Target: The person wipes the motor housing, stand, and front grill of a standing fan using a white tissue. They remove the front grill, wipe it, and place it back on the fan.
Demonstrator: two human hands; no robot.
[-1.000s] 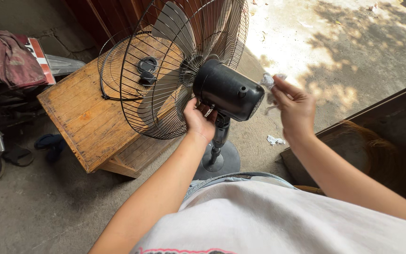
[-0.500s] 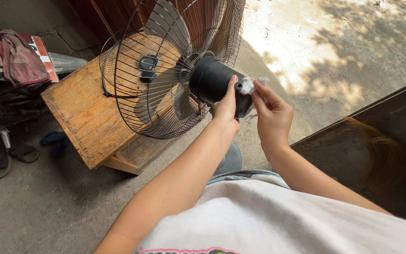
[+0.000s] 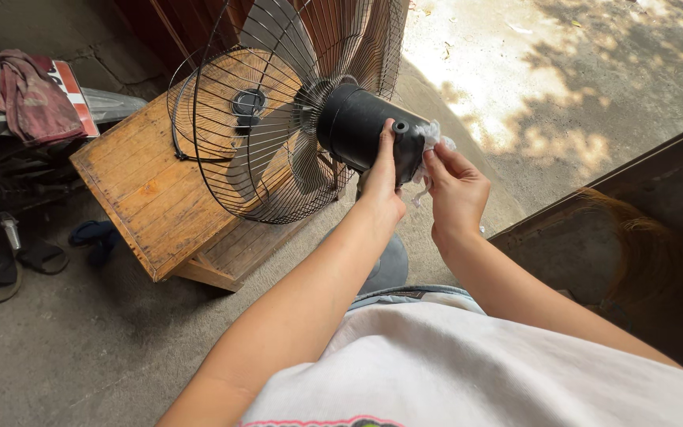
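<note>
Now the tissue meets the fan motor.
Head view: the right hand [image 3: 454,190], earlier raised clear, pinches a white tissue wad [image 3: 430,136] against the black motor housing [image 3: 365,130]; the left hand [image 3: 383,194] has shifted up, its grip closed around the housing, beside the wooden bench [image 3: 140,198].

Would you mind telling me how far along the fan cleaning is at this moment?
Done: the front grille is off, lying on the wooden table. In hand: the left hand steadies the motor housing while the right hand presses a white tissue against it. Left: the grille is not yet refitted.
</note>
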